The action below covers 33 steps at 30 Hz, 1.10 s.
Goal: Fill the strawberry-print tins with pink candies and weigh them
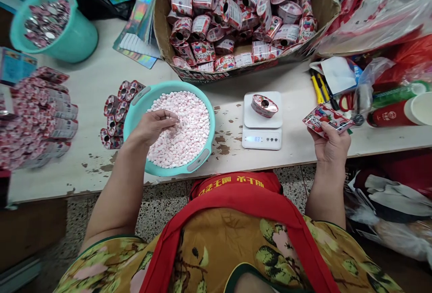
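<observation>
My left hand [157,126] is over the turquoise basin [212,122] of small pink and white candies [189,126]. Its fingers are pressed together; what they hold, if anything, is too small to make out. Out to the right, my right hand [332,142] grips a flat red and pink packet [326,119] by its lower edge. Between the hands stands a white scale [262,136] with a lit display. One packet with a round hole in its top [265,105] lies on the scale's plate.
A cardboard box [202,76] of filled packets stands behind. Several packets [118,115] sit left of the basin, near stacked flat packets [43,117] and a turquoise bucket [79,36]. Cutters [319,88] and a red paper cup [388,115] are at right.
</observation>
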Each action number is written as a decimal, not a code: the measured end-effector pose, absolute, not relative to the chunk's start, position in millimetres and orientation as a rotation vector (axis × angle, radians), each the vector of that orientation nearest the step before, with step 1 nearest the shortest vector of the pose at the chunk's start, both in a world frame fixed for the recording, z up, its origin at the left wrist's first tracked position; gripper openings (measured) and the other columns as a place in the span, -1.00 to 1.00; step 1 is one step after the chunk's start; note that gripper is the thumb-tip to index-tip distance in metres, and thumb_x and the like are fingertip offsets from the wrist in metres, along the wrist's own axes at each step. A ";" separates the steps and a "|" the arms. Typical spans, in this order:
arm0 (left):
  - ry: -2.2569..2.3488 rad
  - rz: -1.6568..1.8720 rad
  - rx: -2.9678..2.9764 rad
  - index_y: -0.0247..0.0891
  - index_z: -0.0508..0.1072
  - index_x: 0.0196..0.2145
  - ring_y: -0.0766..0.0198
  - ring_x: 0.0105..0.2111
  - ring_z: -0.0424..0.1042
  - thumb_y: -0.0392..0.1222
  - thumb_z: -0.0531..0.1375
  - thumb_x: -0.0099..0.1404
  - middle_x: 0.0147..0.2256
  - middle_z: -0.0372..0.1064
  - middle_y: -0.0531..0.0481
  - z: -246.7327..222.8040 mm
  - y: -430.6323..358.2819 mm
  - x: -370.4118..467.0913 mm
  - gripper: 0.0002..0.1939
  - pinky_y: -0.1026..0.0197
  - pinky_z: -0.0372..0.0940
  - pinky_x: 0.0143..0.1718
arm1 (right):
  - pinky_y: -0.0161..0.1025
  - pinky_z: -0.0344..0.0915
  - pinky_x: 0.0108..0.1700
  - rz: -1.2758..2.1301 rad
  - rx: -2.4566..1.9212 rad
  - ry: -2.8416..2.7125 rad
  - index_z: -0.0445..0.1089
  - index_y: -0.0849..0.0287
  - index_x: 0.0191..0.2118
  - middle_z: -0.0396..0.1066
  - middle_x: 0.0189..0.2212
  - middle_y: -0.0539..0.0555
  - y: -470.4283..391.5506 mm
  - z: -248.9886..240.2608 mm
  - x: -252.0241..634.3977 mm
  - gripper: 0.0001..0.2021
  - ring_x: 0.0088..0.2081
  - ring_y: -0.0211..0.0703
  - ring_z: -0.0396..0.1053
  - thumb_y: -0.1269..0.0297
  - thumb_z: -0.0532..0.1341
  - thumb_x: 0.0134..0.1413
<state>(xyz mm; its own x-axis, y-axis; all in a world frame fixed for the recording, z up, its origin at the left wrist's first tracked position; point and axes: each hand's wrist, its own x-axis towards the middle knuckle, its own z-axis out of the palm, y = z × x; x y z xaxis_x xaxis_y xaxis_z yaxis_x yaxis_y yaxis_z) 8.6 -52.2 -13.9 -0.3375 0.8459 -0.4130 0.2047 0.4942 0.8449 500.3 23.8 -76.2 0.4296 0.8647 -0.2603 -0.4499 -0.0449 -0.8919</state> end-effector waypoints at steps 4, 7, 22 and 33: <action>1.655 0.889 1.029 -0.31 0.58 -0.38 0.25 -0.41 0.44 -0.12 0.47 -0.05 -0.40 0.49 -0.07 -2.4 -15.7 43.9 -0.71 0.22 0.33 -0.36 | -0.28 0.59 -0.34 1.131 -1.180 -0.478 0.44 0.24 -0.24 0.56 -0.27 0.03 25.9 -78.8 498.7 -0.63 -0.30 -0.18 0.56 0.46 0.45 -0.30; 1.499 0.703 1.363 -0.32 0.60 -0.32 0.26 -0.42 0.42 -0.22 0.37 0.10 -0.44 0.47 -0.04 3.0 28.9 102.5 -0.83 0.21 0.29 -0.35 | -0.27 0.61 -0.28 1.142 -1.196 -0.499 0.47 0.19 -0.21 0.56 -0.26 -0.02 26.1 -78.4 497.1 -0.63 -0.27 -0.20 0.57 0.45 0.44 -0.28; 1.239 0.395 2.340 -0.27 0.61 -0.27 0.16 -0.25 0.44 -0.45 0.13 0.12 -0.24 0.49 -0.12 -38.1 106.4 235.6 -0.69 0.16 0.23 -0.27 | -0.25 0.63 -0.30 1.120 -1.279 -0.411 0.49 0.21 -0.16 0.58 -0.23 -0.01 12.0 -80.7 510.8 -0.49 -0.27 -0.18 0.58 0.40 0.50 -0.41; 1.379 0.827 1.970 -0.32 0.58 -0.29 0.22 -0.29 0.43 -0.37 0.17 0.22 -0.30 0.52 -0.05 -9.9 88.7 172.2 -0.82 0.16 0.29 -0.14 | -0.24 0.61 -0.31 1.137 -1.266 -0.453 0.49 0.22 -0.17 0.57 -0.27 0.00 17.6 -84.6 508.2 -0.50 -0.30 -0.18 0.57 0.37 0.50 -0.40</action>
